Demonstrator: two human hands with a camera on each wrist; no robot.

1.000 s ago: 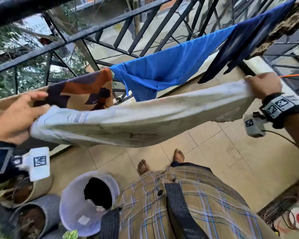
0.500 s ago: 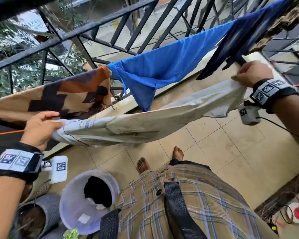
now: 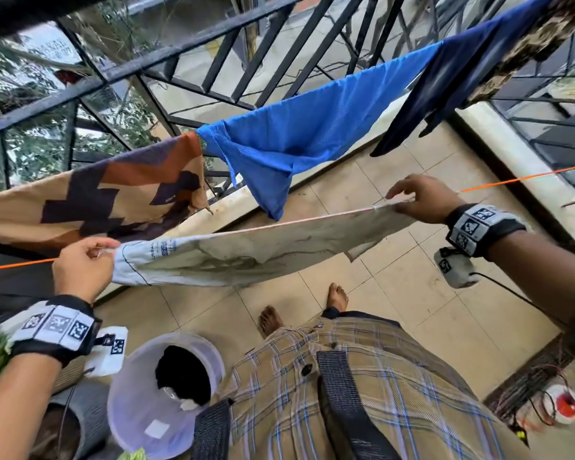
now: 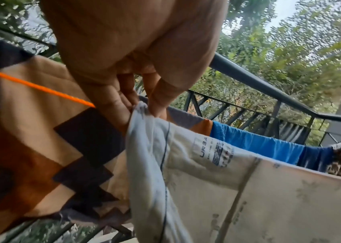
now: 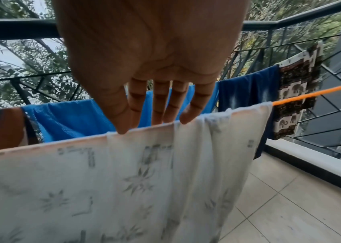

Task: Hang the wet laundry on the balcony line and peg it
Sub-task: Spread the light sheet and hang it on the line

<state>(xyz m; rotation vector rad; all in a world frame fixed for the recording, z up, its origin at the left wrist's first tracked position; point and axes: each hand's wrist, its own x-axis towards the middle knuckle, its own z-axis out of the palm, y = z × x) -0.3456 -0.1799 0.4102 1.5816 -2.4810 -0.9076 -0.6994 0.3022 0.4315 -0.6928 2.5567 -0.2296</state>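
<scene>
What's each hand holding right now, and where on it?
Left hand pinches the white cloth at its left end corner. Right hand holds nothing; its straight fingers touch the cloth's top edge.

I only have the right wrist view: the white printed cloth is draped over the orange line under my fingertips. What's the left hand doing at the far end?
Observer: The left hand pinches the white cloth at its corner, between thumb and fingers, just where the orange line reaches it.
Operator: Anything waiting to be hung?
Observer: The head view shows a dark item in the bucket near the feet.
Operator: Any pegs on this cloth?
Observer: None visible in any view.
</scene>
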